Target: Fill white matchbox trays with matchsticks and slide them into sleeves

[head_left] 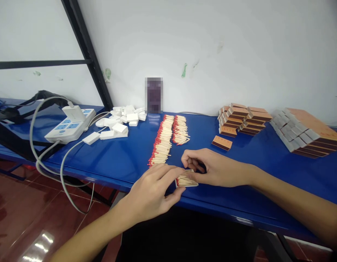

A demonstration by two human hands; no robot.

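A white matchbox tray (195, 185) filled with red-tipped matches (186, 179) sits near the table's front edge. My left hand (157, 189) grips the tray's left end between thumb and fingers. On its right side, my right hand (209, 165) is curled, its thumb on the matches and its other fingers bent over the tray's far edge. Just beyond the hands lie two rows of loose matches, a long row (162, 140) and a shorter row (180, 130). An orange matchbox sleeve (222, 142) rests alone behind my right hand.
White empty trays (120, 128) are heaped at the back left, beside a power strip (72, 125) with looping cables. Orange sleeves (255, 115) are stacked at the back right; wrapped matchbox packs (312, 127) stand farther right. A pixelated dark object (154, 95) leans on the wall.
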